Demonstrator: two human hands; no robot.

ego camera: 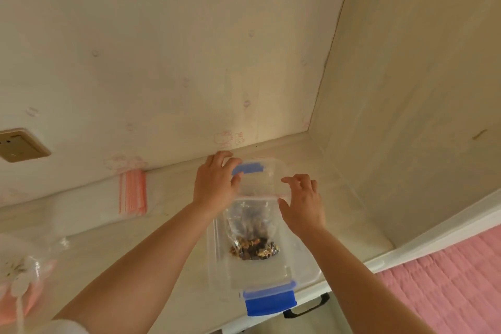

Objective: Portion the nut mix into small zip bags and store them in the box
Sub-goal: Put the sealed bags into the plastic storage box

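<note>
We see a clear, rectangular plastic storage box point(264, 228) with rounded corners and blue snap latches at its near and far ends, standing on the pale, faintly wood-grained bench point(162, 238). Inside it lies a small transparent zip bag point(250, 225) with a thin reddish seal strip across its top; its film is crinkled and glossy, and a clump of brown and tan nut mix point(254, 249) sits bunched at its lower end.

Our left hand point(215, 184) rests on the box's far left rim, its grip closed around the edge beside the far blue latch point(248, 168). Our right hand point(303, 202) hovers at the bag's top right corner with curled fingers apart, touching nothing we can make out.

To the left, a flat stack of clear zip bags with red-striped seals point(132, 192) lies on the bench against the wall. The wallpaper point(162, 49) is cream with faded pink cartoon cat figures; no writing is legible. A brass-coloured socket plate point(20, 145) is set in the wall at left.
</note>
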